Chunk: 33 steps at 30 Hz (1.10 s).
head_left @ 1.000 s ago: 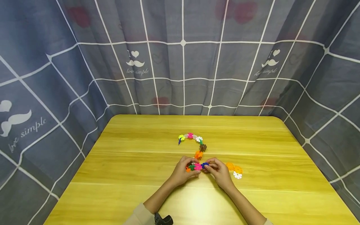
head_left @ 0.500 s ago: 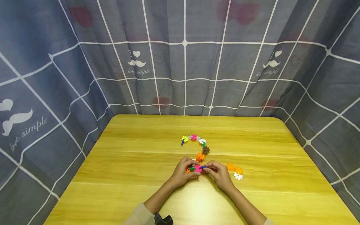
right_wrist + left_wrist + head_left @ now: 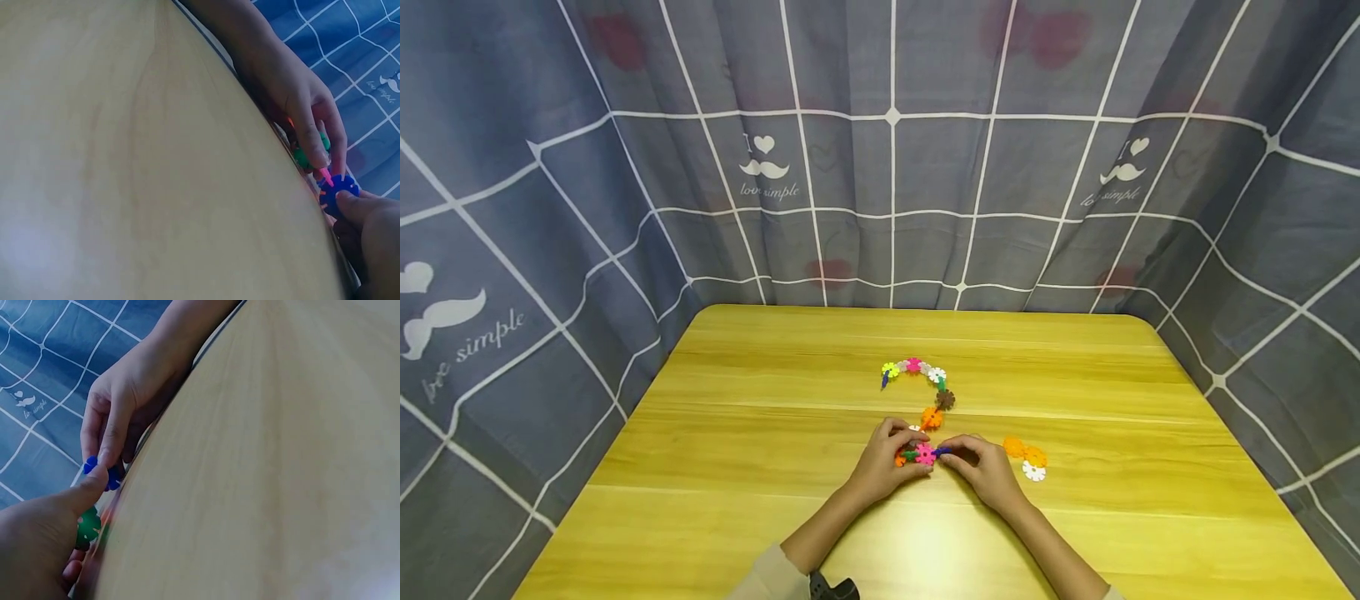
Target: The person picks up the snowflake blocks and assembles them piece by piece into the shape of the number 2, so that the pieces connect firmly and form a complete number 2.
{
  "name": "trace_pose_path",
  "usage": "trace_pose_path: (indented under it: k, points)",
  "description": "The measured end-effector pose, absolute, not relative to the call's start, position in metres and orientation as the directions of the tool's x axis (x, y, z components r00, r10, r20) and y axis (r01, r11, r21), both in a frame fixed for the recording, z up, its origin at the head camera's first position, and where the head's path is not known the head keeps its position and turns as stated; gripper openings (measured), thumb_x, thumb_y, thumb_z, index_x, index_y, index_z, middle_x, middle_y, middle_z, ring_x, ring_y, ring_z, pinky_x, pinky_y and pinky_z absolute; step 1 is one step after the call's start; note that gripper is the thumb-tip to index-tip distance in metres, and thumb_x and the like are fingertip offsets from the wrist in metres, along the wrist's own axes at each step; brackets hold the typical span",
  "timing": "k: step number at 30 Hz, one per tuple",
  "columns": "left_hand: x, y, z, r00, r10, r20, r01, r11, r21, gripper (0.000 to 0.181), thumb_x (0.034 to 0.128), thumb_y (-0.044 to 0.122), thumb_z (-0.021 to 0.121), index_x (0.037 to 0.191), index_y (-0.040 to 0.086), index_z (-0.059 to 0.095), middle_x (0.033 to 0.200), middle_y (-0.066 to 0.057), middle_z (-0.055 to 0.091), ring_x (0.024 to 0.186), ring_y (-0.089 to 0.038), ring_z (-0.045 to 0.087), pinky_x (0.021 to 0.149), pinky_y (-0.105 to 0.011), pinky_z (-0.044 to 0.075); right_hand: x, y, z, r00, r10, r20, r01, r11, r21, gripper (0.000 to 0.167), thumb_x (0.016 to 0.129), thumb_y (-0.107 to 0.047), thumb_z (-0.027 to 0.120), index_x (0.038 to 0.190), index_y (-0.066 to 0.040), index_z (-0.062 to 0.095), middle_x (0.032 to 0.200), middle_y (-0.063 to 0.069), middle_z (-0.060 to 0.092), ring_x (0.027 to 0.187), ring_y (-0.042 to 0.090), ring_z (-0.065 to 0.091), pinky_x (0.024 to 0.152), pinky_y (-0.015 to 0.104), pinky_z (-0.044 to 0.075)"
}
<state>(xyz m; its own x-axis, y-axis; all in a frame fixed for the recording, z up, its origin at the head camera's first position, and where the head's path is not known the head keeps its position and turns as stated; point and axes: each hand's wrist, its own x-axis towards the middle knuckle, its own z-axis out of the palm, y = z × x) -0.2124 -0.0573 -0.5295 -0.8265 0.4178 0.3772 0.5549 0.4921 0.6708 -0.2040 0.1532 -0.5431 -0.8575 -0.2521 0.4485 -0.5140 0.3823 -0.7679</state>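
Note:
In the head view my left hand [image 3: 880, 467] pinches a pink snowflake disc [image 3: 925, 454] between thumb and fingers. A green disc [image 3: 88, 527] sits beside it, partly under that hand. My right hand [image 3: 987, 472] pinches a blue snowflake disc [image 3: 338, 195] with thumb and fingers. The blue disc meets the pink one edge to edge, seen edge-on from above; in the right wrist view its notched face shows. From behind the left hand a chain of discs curves away, through an orange disc [image 3: 932, 417], a brown disc [image 3: 945, 400] and others, to a yellow disc [image 3: 891, 370].
Two loose orange discs [image 3: 1013, 447] and a white disc [image 3: 1033, 471] lie on the wooden table [image 3: 737, 433], right of the right hand. A grey checked curtain [image 3: 835, 167] surrounds the table's back and sides. A black object [image 3: 833, 587] shows near the left sleeve.
The blue disc has turned in the right hand from face-up to edge-on, against the pink disc. The chain has shifted slightly. Both hands stay close together.

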Motion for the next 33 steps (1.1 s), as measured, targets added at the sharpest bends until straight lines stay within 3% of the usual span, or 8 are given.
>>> trace_pose_path:
  k: [12, 19, 27, 33]
  points:
    - [-0.213, -0.059, -0.531, -0.833, 0.421, 0.36, 0.546, 0.513, 0.663, 0.033, 0.0766, 0.037, 0.073, 0.105, 0.02, 0.068, 0.115, -0.006, 0.048, 0.106, -0.019, 0.044, 0.084, -0.038, 0.044, -0.204, 0.153, -0.542, -0.841, -0.25, 0.481, -0.541, 0.435, -0.72, 0.013, 0.082, -0.012, 0.069, 0.09, -0.022, 0.071, 0.084, -0.007, 0.067, 0.078, 0.007, 0.06, 0.066, 0.025, 0.05]
    - [-0.213, -0.058, -0.532, -0.836, 0.414, 0.36, 0.544, 0.53, 0.651, 0.034, 0.0758, 0.038, 0.074, 0.104, 0.02, 0.068, 0.114, -0.005, 0.049, 0.106, -0.019, 0.045, 0.084, -0.038, 0.044, -0.202, 0.151, -0.542, -0.839, -0.244, 0.487, -0.544, 0.42, -0.726, 0.013, 0.081, -0.01, 0.069, 0.09, -0.021, 0.071, 0.085, -0.009, 0.067, 0.077, 0.012, 0.062, 0.065, 0.026, 0.051]
    - [-0.213, -0.059, -0.532, -0.84, 0.416, 0.348, 0.535, 0.533, 0.656, 0.033, 0.0768, 0.037, 0.073, 0.105, 0.02, 0.068, 0.114, -0.005, 0.049, 0.106, -0.02, 0.045, 0.085, -0.038, 0.044, -0.191, 0.144, -0.519, -0.855, -0.241, 0.459, -0.518, 0.426, -0.742, 0.012, 0.08, 0.002, 0.068, 0.09, -0.005, 0.07, 0.083, 0.005, 0.068, 0.076, 0.022, 0.063, 0.065, 0.032, 0.052]
    - [-0.214, -0.059, -0.531, -0.847, 0.397, 0.353, 0.524, 0.515, 0.679, 0.031, 0.0788, 0.034, 0.073, 0.105, 0.02, 0.067, 0.113, -0.005, 0.049, 0.106, -0.02, 0.047, 0.087, -0.04, 0.043, -0.188, 0.145, -0.51, -0.874, -0.189, 0.448, -0.485, 0.404, -0.776, 0.011, 0.082, 0.005, 0.064, 0.092, 0.0, 0.067, 0.084, 0.01, 0.066, 0.073, 0.021, 0.062, 0.064, 0.026, 0.051]
